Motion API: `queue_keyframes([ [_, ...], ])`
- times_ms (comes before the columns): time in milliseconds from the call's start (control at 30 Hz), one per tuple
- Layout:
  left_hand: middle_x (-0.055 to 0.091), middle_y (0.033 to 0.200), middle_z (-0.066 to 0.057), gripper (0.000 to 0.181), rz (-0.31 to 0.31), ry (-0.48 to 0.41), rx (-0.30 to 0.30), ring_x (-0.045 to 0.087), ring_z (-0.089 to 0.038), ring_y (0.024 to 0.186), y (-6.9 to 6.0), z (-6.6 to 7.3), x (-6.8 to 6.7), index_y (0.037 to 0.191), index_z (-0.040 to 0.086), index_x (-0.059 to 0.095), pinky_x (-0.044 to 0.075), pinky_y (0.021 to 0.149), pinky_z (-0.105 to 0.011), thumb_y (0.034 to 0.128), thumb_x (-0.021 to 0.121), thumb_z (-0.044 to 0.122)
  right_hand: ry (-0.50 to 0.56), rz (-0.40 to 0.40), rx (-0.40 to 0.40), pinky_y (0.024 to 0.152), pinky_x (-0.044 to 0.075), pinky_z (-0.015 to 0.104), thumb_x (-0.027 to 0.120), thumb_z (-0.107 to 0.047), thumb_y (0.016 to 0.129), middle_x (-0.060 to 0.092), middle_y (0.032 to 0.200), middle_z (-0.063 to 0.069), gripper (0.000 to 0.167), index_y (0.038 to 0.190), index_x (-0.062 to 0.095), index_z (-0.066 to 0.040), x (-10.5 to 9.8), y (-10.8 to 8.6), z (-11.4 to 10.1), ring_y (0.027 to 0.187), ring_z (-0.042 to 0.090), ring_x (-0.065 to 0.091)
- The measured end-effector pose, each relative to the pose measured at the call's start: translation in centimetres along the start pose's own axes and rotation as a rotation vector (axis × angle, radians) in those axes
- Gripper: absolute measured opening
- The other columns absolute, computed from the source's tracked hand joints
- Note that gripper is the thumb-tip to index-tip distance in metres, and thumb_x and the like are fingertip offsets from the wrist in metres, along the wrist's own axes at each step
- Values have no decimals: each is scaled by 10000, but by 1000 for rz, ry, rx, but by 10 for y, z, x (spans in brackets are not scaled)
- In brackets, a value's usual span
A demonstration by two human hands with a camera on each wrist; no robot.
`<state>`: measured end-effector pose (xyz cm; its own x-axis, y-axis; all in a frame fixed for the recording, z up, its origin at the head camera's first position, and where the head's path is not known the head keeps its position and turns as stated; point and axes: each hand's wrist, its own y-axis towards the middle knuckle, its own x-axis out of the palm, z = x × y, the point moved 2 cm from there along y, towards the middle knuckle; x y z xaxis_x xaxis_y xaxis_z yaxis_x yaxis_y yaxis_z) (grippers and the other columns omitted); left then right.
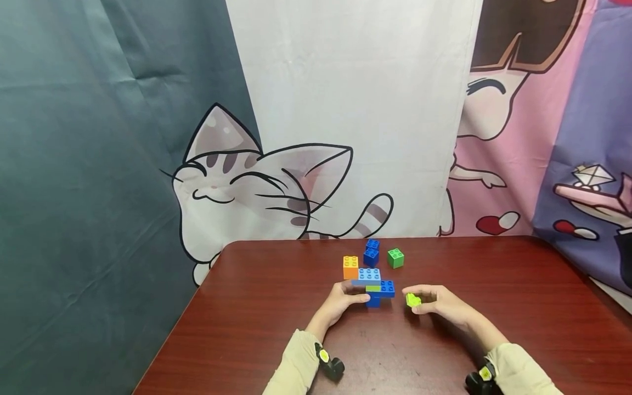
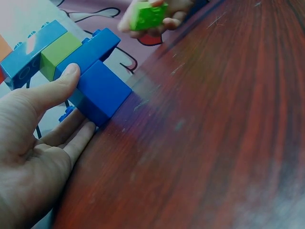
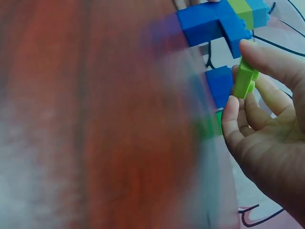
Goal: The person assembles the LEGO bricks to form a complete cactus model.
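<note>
Nearest, below the fingers: two pale sleeves (image 1: 294,362), each with a black wrist camera (image 1: 331,366). Desk (image 1: 405,362) is dark red-brown wood under everything.

Left hand (image 1: 339,300): fingers grasping the brick stack (image 1: 387,288), thumb on its near side, other fingertips behind the bottom brick. Stack, bottom up: blue bottom brick (image 1: 373,303), a wider blue brick sticking out toward the right hand, thin lime layer (image 1: 373,288), light-blue brick (image 1: 369,275) on top. Can't tell if its base touches the desk.

Right hand (image 1: 444,304): fingers pinching a loose lime brick (image 1: 412,300) between thumb and fingertips, right of the stack and apart from it. Studs show in the right wrist view.

Beyond the left fingers: orange brick (image 1: 350,267), just behind the stack; contact unclear. Beyond the right fingers, slightly left: green brick (image 1: 395,258). Farther, past the stack: two dark-blue bricks (image 1: 371,257), one behind the other, unclear if joined. Farthest: cloth backdrop (image 1: 395,109) with cartoon cat (image 1: 237,203).
</note>
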<state>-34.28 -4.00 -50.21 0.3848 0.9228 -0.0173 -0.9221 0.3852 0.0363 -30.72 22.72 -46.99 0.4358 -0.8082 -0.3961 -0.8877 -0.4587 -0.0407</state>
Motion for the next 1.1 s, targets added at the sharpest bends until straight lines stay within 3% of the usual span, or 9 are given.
queue_keyframes([
  [300,691,1184,-191,361,-1,-1,20,657,-89,968,2,1,-1,1198,-16,659,535,928,-278,862,728,96,-44,126,-56,816,496,272,662,-100,879,546,1284,288,488,1327,532,42,-7,15,-11,1023,185,531],
  [467,692,1178,-194,356,5,4,20,661,-98,964,1,-1,0,1192,-17,661,539,922,-279,863,729,99,-4,142,-21,781,521,323,638,-69,870,520,1251,281,506,1347,509,38,-6,19,-15,1037,270,484],
  [833,695,1162,-207,356,20,-5,26,656,-58,918,2,-1,-1,1183,-35,660,537,905,-254,852,732,75,24,155,7,704,503,285,588,-70,883,528,1156,282,490,1351,510,49,1,29,-21,901,231,508],
  [933,697,1162,-201,356,20,-9,22,655,-57,915,2,-2,-1,1183,-31,661,536,906,-255,853,733,80,22,156,10,748,521,303,590,-134,930,553,1179,299,477,1359,503,56,3,31,-23,922,256,557],
  [1100,699,1164,-192,357,22,-1,15,653,-70,929,2,-2,0,1187,-23,660,534,911,-258,856,733,90,-8,167,24,886,539,400,549,-258,989,534,1361,291,485,1365,508,46,7,33,-28,1097,320,606],
])
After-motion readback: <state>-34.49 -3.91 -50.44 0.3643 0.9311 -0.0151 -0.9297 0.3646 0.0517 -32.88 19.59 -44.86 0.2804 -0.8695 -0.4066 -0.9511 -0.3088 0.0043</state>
